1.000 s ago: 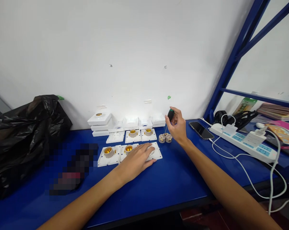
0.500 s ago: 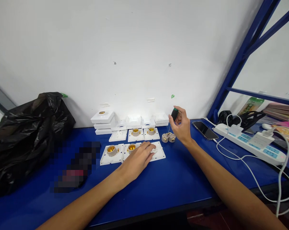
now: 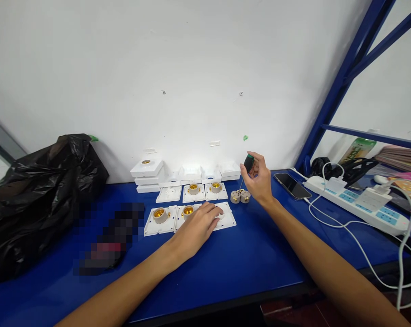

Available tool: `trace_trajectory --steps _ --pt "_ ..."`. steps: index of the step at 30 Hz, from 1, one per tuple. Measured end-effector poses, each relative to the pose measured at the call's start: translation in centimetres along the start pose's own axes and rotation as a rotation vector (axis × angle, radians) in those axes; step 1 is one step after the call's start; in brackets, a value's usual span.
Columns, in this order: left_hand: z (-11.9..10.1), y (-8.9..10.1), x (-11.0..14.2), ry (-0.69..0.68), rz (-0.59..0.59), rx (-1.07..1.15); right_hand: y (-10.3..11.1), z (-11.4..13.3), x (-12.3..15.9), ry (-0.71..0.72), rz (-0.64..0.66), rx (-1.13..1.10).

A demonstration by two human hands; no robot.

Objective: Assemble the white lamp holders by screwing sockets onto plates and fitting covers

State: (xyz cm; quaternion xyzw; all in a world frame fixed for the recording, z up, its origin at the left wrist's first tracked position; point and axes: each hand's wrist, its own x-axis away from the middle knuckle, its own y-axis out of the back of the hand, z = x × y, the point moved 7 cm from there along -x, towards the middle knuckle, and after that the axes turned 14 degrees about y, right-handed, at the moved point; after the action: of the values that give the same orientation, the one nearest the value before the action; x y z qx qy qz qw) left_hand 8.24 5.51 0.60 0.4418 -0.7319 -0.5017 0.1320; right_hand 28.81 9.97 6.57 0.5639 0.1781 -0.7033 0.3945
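My left hand (image 3: pixel 195 228) lies flat, fingers spread, on a white square lamp-holder plate (image 3: pixel 227 219) at the right end of the near row on the blue table (image 3: pixel 246 259). Two more plates with brass sockets (image 3: pixel 160 215) sit to its left. My right hand (image 3: pixel 259 180) is raised and closed on a small screwdriver with a black and green handle (image 3: pixel 248 162), its thin shaft pointing down at two loose beige socket cores (image 3: pixel 240 196). Behind them lie another row of plates (image 3: pixel 205 191) and stacked white covers (image 3: pixel 146 171).
A black plastic bag (image 3: pixel 38 200) fills the left of the table. A blurred dark object (image 3: pixel 111 240) lies near it. At right are a phone (image 3: pixel 292 185), a white power strip (image 3: pixel 358 202) with trailing cables, a blue shelf frame (image 3: pixel 338 86) and books.
The view has shifted slightly. My right hand with the screwdriver has stayed above the socket cores and my left hand has stayed on the plate.
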Motion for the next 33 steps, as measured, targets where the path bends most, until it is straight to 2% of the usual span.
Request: trace_trajectory --steps 16,27,33 --pt "-0.2 0.0 0.1 0.001 0.011 0.001 -0.5 0.0 0.3 0.023 0.056 0.050" --pt "-0.5 -0.2 0.0 0.022 0.007 -0.013 -1.6 -0.7 0.9 -0.030 0.147 -0.031" --pt "-0.6 -0.2 0.0 0.013 0.001 -0.042 -1.6 -0.6 0.8 -0.029 0.150 -0.022"
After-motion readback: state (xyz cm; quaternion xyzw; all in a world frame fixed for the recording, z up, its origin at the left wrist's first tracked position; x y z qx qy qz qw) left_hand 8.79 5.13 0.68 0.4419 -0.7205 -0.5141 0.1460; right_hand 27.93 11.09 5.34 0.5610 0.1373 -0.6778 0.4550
